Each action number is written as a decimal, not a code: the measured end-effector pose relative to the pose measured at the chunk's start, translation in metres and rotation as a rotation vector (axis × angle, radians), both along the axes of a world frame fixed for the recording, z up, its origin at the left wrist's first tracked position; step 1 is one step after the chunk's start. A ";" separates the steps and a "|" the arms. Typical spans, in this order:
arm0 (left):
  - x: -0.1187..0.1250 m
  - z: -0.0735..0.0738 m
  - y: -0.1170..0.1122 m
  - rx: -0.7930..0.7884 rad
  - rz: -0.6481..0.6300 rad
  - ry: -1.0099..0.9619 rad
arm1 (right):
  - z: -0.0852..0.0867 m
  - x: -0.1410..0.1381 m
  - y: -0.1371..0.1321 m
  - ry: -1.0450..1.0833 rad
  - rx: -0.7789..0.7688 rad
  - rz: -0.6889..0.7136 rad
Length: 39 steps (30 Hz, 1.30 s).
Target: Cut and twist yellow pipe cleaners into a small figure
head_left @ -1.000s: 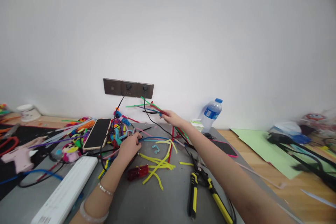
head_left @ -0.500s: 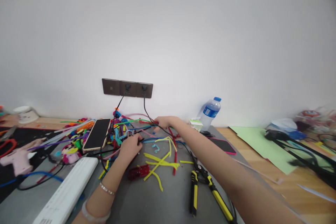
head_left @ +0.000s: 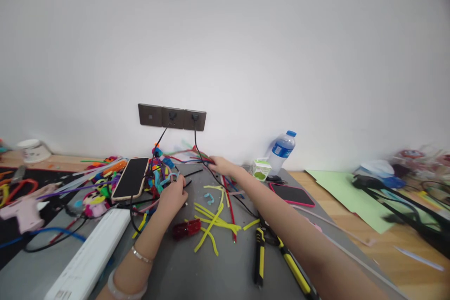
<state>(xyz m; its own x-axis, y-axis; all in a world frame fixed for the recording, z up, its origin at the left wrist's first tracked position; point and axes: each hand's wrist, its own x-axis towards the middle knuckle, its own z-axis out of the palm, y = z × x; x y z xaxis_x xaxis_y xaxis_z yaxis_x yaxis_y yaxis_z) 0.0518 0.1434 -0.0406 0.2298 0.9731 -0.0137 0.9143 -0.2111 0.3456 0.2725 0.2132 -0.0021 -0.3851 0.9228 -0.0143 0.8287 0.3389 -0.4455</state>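
Note:
Toward the wall, my right hand (head_left: pixel 221 167) is closed round a loose bunch of coloured pipe cleaners (head_left: pixel 191 151), whose red, green and blue ends stick out to the left. My left hand (head_left: pixel 173 197) rests low over the grey mat with its fingers curled. A black pipe cleaner (head_left: pixel 193 172) lies just beyond its fingertips, and whatever it may hold is hidden. Between and in front of the hands lie several yellow pipe cleaners (head_left: pixel 211 218), a red one (head_left: pixel 232 213), a short curled light-blue piece (head_left: pixel 209 198) and a dark red translucent object (head_left: pixel 186 229).
Yellow-and-black pliers (head_left: pixel 260 258), a pink-edged phone (head_left: pixel 292 194), a small green-white box (head_left: pixel 260 169) and a water bottle (head_left: pixel 282 150) stand or lie right. Left are a phone (head_left: pixel 131 179), a white power strip (head_left: pixel 93 253), a pink glue gun (head_left: pixel 26 211) and tangled craft pieces. Black cords hang from wall sockets (head_left: pixel 172 117).
My right hand has pulled the bunch of pipe cleaners slightly up toward the wall, off the mat's middle. Black pieces near my left hand now show more. The left hand has shifted slightly.

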 end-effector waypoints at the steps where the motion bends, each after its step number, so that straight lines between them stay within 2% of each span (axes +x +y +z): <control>1: 0.000 0.000 0.000 0.005 -0.007 0.008 | 0.006 0.002 0.002 0.012 0.059 -0.050; 4: 0.001 0.002 -0.001 -0.002 -0.023 0.023 | 0.029 0.008 0.006 0.048 0.189 -0.131; 8: 0.003 0.003 -0.003 0.015 -0.022 0.020 | 0.060 0.010 0.010 0.112 0.275 -0.106; 10: 0.008 0.001 -0.006 0.098 -0.060 -0.022 | 0.070 0.007 0.011 0.166 0.198 -0.079; 13: 0.023 -0.001 -0.012 0.178 -0.242 -0.225 | 0.079 -0.002 0.006 0.265 -0.061 -0.063; 16: 0.048 0.000 -0.017 0.036 -0.427 -0.507 | 0.081 -0.013 -0.003 0.427 -0.230 -0.022; 20: 0.077 0.006 -0.018 -0.140 -0.531 -0.678 | 0.090 -0.023 -0.011 0.541 -0.270 -0.006; 24: 0.083 0.003 -0.025 -0.140 -0.528 -0.470 | 0.109 -0.018 -0.006 0.320 -0.163 -0.059; 26: 0.080 -0.003 -0.033 -0.075 -0.585 -0.358 | 0.119 -0.014 0.001 0.102 -0.015 -0.051; 28: 0.076 -0.008 -0.041 -0.021 -0.668 -0.327 | 0.125 -0.013 0.007 -0.087 0.131 -0.018; 30: 0.072 -0.012 -0.048 0.014 -0.710 -0.328 | 0.126 -0.015 0.013 -0.178 0.219 0.015; 33: 0.069 -0.014 -0.053 0.027 -0.738 -0.359 | 0.122 -0.023 0.019 -0.205 0.265 0.043; 39: 0.067 -0.007 -0.058 -0.095 -0.827 -0.418 | 0.117 -0.043 0.026 -0.382 0.419 0.086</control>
<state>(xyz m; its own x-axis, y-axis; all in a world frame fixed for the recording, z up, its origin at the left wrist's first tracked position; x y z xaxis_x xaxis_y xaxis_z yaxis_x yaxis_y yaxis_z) 0.1189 0.0852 -0.0474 0.8538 0.4971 0.1548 0.2839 -0.6936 0.6620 0.2295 0.2388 0.1150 -0.4987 0.8450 0.1930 0.8659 0.4957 0.0675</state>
